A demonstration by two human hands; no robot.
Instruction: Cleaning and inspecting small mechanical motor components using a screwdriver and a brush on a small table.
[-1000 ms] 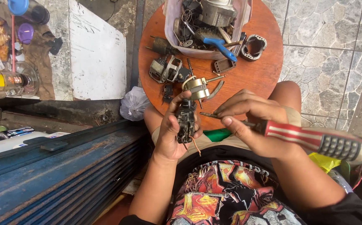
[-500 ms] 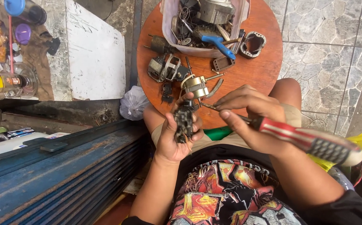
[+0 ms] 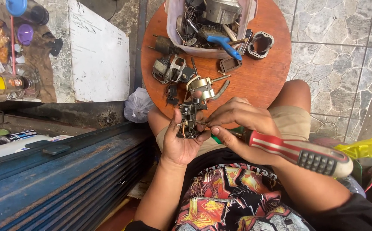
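Left hand (image 3: 181, 143) clenched around small motor (image 3: 189, 120); right hand (image 3: 241, 122) gripping screwdriver (image 3: 297, 152), fingertips now pinched closer at motor's right side than a moment ago, handle dropped lower: fine work underway.

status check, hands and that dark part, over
Left hand grips small dark mechanical part. Right hand holds red-handled screwdriver, fingertips at part. Nothing blocking.

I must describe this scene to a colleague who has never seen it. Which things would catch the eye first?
First, the screwdriver with its red and grey handle, held in the right hand, low and right of centre. Its tip meets a small dark motor part gripped in the left hand. Above them stands a round wooden table strewn with metal parts, with a full plastic tub at its far edge.
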